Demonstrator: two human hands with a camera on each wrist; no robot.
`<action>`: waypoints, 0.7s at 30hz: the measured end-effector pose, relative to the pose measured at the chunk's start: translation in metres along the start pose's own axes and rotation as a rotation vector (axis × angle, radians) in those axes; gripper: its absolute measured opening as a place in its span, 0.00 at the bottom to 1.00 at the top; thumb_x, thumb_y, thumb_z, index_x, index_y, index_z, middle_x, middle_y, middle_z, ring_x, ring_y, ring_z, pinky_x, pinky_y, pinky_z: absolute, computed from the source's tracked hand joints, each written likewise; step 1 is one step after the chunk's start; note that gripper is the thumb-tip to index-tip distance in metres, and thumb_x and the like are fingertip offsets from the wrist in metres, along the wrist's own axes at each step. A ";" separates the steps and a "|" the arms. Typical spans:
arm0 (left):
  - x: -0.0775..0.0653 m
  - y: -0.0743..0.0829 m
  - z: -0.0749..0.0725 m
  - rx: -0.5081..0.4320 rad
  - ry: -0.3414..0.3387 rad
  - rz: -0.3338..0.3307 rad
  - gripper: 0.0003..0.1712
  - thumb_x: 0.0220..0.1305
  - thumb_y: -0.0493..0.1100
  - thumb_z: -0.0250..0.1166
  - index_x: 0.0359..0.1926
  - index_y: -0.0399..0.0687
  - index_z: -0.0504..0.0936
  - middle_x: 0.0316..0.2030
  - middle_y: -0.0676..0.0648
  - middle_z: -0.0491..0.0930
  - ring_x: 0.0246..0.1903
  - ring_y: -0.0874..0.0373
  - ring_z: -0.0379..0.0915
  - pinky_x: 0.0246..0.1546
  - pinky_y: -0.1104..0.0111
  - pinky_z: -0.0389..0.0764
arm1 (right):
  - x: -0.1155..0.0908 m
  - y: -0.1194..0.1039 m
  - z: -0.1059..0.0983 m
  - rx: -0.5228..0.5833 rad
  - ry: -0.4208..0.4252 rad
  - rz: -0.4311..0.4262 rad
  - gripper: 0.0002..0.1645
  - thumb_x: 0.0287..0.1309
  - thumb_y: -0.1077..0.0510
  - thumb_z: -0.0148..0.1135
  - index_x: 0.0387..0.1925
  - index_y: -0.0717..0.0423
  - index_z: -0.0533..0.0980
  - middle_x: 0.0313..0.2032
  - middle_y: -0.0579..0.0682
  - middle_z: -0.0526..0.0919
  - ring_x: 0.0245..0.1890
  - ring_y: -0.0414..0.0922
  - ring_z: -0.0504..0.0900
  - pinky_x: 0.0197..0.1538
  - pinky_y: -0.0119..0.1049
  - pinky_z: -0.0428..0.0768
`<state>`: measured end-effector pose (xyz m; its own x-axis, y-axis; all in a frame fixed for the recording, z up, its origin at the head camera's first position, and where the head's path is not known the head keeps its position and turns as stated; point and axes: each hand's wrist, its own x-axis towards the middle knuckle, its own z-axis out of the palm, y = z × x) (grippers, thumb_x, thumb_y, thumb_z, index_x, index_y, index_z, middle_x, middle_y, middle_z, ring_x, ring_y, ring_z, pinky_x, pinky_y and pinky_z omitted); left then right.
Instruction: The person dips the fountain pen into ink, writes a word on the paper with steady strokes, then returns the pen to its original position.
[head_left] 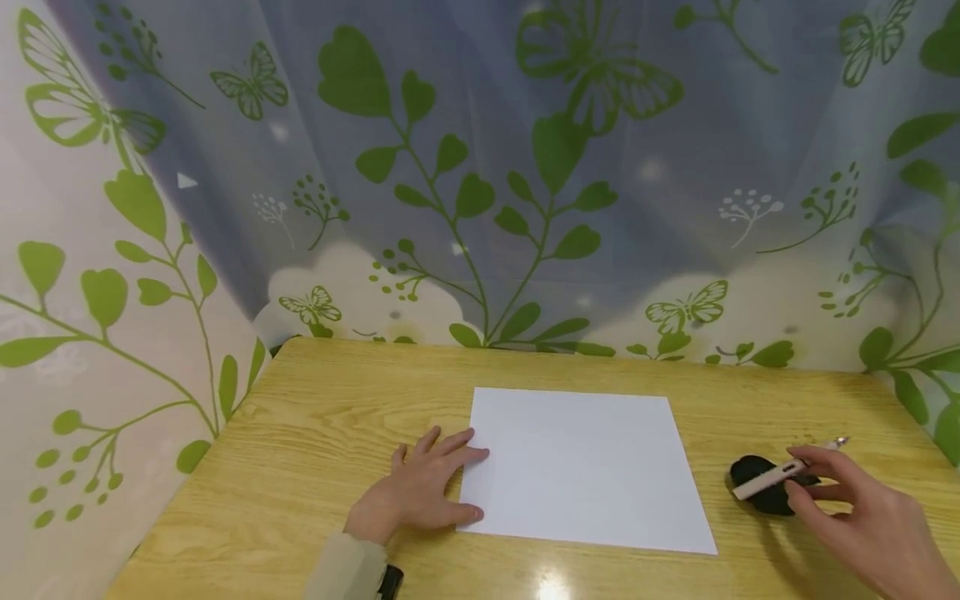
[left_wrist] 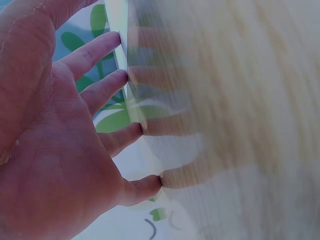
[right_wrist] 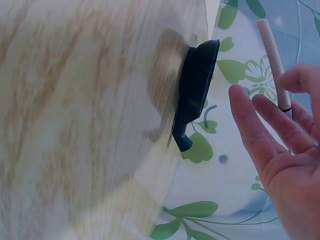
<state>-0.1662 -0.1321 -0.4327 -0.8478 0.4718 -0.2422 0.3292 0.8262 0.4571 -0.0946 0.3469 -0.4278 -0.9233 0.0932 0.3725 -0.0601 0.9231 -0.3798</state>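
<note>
A sheet of white paper (head_left: 577, 471) lies flat on the wooden table. My left hand (head_left: 423, 487) rests at its left edge, fingers spread, with the thumb and some fingertips on the paper. In the left wrist view the left hand (left_wrist: 75, 135) touches the glossy tabletop with its fingertips. My right hand (head_left: 873, 517) pinches a pale pen (head_left: 768, 481) that has a dark slot in its barrel and a metallic tip pointing away to the right. Below the pen sits a small black dish (head_left: 772, 500) with a short handle, apart from the right hand (right_wrist: 290, 145) in the right wrist view.
The wood-grain table (head_left: 315, 417) reaches back to a curtain (head_left: 465, 167) printed with green leaves and butterflies. More of this cloth hangs at the left side. A dark band (head_left: 390, 582) shows at the left wrist, by the light sleeve (head_left: 345, 567).
</note>
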 end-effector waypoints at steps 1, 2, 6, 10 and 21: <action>0.000 0.000 0.000 -0.002 0.000 0.000 0.41 0.62 0.63 0.70 0.74 0.66 0.68 0.81 0.55 0.54 0.80 0.35 0.41 0.67 0.21 0.44 | 0.000 0.000 0.000 0.002 0.002 -0.003 0.21 0.55 0.64 0.73 0.51 0.60 0.78 0.39 0.66 0.86 0.19 0.36 0.82 0.21 0.36 0.78; 0.000 0.000 0.000 -0.003 -0.001 0.000 0.41 0.62 0.63 0.70 0.74 0.66 0.68 0.81 0.55 0.54 0.80 0.35 0.41 0.67 0.21 0.44 | 0.000 -0.001 0.000 0.003 0.002 -0.002 0.21 0.55 0.65 0.73 0.51 0.60 0.78 0.39 0.66 0.86 0.19 0.35 0.82 0.20 0.36 0.78; 0.000 0.001 -0.001 -0.004 -0.004 0.003 0.41 0.62 0.63 0.70 0.74 0.66 0.68 0.81 0.55 0.53 0.80 0.34 0.40 0.67 0.21 0.44 | 0.000 -0.002 0.002 0.011 0.014 0.000 0.21 0.53 0.67 0.74 0.49 0.61 0.78 0.35 0.63 0.87 0.18 0.29 0.78 0.19 0.29 0.75; 0.000 0.000 0.000 -0.005 -0.001 0.002 0.41 0.62 0.63 0.70 0.74 0.65 0.68 0.81 0.54 0.54 0.80 0.34 0.40 0.67 0.21 0.44 | 0.000 -0.004 0.004 0.029 0.010 0.010 0.18 0.55 0.68 0.73 0.48 0.61 0.79 0.29 0.58 0.87 0.17 0.27 0.76 0.18 0.26 0.73; 0.002 -0.002 0.001 -0.015 -0.006 0.001 0.41 0.62 0.62 0.70 0.74 0.65 0.69 0.81 0.54 0.53 0.81 0.35 0.39 0.67 0.22 0.43 | -0.004 -0.004 0.005 0.036 0.068 -0.039 0.12 0.60 0.64 0.71 0.46 0.63 0.84 0.19 0.50 0.85 0.12 0.22 0.70 0.15 0.22 0.68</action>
<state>-0.1677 -0.1326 -0.4350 -0.8448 0.4745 -0.2473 0.3237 0.8212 0.4699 -0.0926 0.3411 -0.4316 -0.8921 0.0833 0.4440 -0.1107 0.9126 -0.3936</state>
